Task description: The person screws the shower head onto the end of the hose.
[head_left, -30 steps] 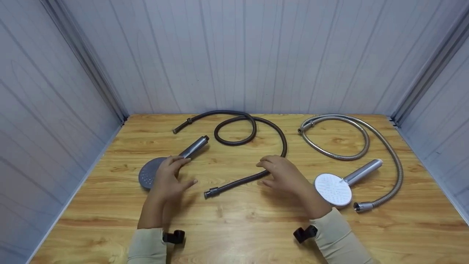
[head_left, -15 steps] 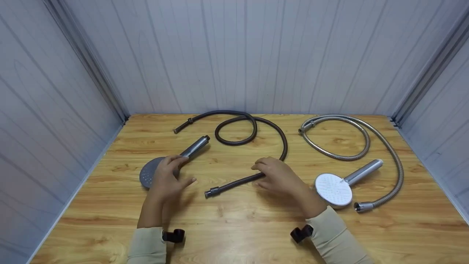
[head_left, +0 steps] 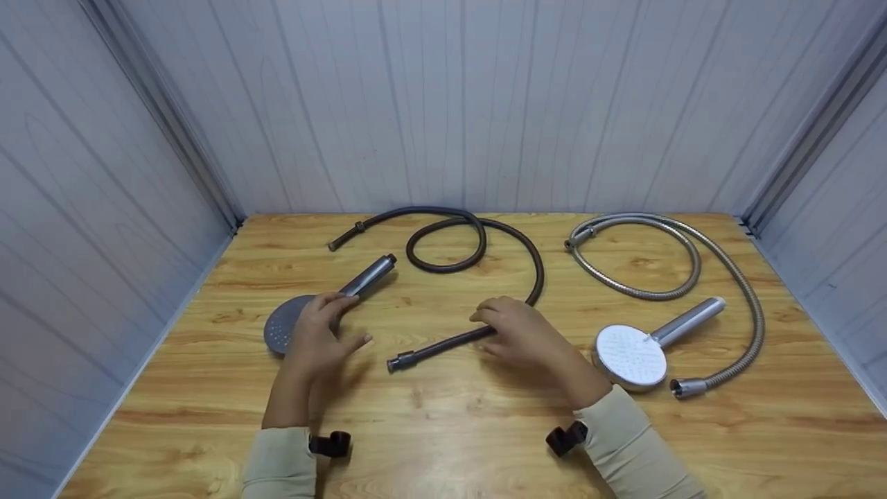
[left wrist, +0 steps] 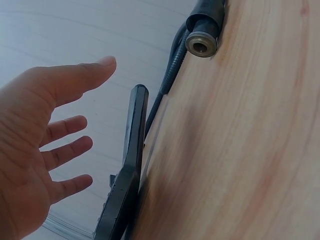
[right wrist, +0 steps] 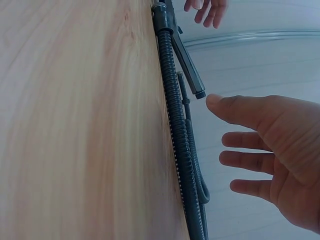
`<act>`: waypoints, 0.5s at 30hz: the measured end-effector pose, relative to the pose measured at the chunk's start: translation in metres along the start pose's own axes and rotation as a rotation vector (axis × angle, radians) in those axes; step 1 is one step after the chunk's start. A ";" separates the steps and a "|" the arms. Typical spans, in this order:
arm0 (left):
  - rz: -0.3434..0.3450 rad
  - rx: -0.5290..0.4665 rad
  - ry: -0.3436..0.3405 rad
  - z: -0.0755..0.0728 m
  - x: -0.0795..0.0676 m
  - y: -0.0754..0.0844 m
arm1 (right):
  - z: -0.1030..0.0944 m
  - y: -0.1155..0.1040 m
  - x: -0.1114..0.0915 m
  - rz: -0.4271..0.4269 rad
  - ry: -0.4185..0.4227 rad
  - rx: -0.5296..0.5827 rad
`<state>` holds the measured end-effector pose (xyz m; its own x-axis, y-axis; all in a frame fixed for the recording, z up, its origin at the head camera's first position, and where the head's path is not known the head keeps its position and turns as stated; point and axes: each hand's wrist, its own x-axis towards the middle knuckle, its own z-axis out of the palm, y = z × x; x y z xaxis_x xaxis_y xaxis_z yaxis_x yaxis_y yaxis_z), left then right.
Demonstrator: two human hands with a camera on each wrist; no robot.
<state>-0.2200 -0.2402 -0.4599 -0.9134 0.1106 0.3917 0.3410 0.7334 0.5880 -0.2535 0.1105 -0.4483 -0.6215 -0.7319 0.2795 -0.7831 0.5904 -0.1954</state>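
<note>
My left hand [head_left: 319,339] hovers over the dark grey shower head [head_left: 280,326], its fingers spread and the thumb apart. In the left wrist view a gap shows between the hand [left wrist: 45,115] and the shower head's handle [left wrist: 134,125]. My right hand [head_left: 520,333] is held above the dark shower hose [head_left: 450,343], hiding a short stretch of it. The right wrist view shows that hand [right wrist: 280,150] with loose fingers and nothing in it, beside the ribbed hose [right wrist: 172,100]. The hose's end fitting [head_left: 402,362] points left, between the two hands.
To the right lie a white-faced shower head [head_left: 630,355] with a chrome handle and a coiled silver hose [head_left: 752,326]. Its larger connector [head_left: 688,388] is close to that head. Pale panel walls [head_left: 457,104] enclose the wooden table [head_left: 443,436] at the back and sides.
My right hand has drifted slightly left along the dark hose. The left hand stays almost where it was, and the shower heads and hoses have not moved.
</note>
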 end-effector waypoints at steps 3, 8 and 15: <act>-0.009 0.004 -0.004 0.000 0.000 -0.001 | -0.001 -0.001 0.001 -0.011 0.003 0.000; -0.017 0.010 -0.010 0.000 0.002 -0.002 | 0.000 0.000 0.002 -0.015 -0.006 0.019; 0.017 0.001 0.023 0.001 0.005 -0.008 | 0.004 0.002 0.003 0.011 -0.023 0.090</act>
<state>-0.2280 -0.2445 -0.4636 -0.9021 0.1072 0.4180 0.3560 0.7324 0.5804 -0.2568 0.1080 -0.4519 -0.6297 -0.7337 0.2555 -0.7744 0.5663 -0.2822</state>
